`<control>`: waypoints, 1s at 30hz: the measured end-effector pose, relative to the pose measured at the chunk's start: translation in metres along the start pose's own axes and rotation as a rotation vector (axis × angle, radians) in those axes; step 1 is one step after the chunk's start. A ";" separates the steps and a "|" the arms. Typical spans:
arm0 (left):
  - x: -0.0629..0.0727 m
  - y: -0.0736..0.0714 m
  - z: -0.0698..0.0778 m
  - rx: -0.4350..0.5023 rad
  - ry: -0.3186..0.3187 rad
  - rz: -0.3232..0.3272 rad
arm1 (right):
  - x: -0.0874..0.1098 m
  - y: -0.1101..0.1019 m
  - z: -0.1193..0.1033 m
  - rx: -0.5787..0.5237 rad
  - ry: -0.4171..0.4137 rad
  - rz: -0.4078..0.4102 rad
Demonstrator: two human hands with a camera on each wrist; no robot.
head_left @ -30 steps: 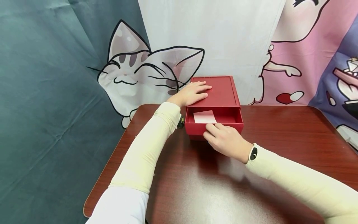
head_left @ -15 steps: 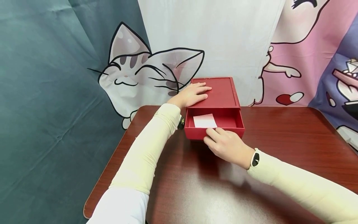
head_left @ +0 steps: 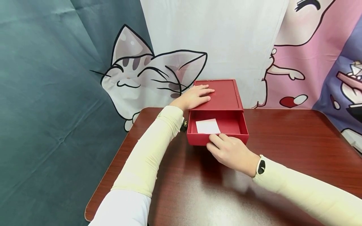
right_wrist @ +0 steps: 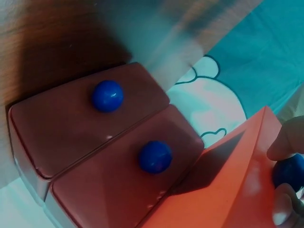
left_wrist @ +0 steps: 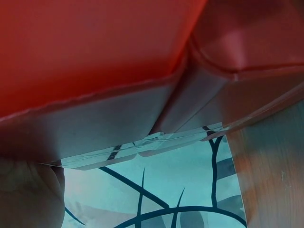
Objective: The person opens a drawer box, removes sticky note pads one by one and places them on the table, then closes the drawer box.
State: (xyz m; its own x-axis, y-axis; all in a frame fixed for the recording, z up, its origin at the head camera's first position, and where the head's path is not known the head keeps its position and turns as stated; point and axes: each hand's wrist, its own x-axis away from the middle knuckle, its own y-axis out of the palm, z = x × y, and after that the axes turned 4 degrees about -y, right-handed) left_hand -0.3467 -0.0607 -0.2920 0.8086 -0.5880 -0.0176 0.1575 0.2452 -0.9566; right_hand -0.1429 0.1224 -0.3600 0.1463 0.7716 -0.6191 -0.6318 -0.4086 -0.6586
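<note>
The opening of the top drawer (head_left: 196,139) is, in my judgement, well advanced: it stands out from the red drawer cabinet (head_left: 226,94), so that you can look down on its floor, but its rear part is hidden under the cabinet, and I cannot tell how much travel is left. The two lower drawers (right_wrist: 61,128) are shut, each with a round knob of its own. Inside the top drawer, toward its left side, a white sheet of paper (head_left: 207,126) lies flat and reaches close to the front wall; it is not taken out. Your left hand (head_left: 195,96) rests on the cabinet top with the fingers spread, and it seems to steady the cabinet. Your right hand (head_left: 230,153) is at the drawer front, where thumb and finger pinch the blue knob (right_wrist: 289,172), as the right wrist view shows. About edges: the cabinet stands at the far side of the wooden table (head_left: 282,141), near the printed backdrop (head_left: 226,40), so there is little room behind it. In front, the tabletop continues well toward you, and also to the right, which should give room to a straight pull; the left table edge runs near your left forearm.
</note>
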 end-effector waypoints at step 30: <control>0.002 0.000 0.000 -0.002 0.029 -0.011 | -0.061 -0.057 0.069 -0.163 0.061 -0.237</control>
State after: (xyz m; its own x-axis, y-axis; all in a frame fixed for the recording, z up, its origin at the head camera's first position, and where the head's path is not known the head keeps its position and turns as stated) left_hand -0.3452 -0.0614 -0.2919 0.7901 -0.6128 -0.0156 0.1649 0.2369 -0.9574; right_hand -0.1687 0.1327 -0.2554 0.3237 0.8262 -0.4611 -0.4450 -0.2972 -0.8448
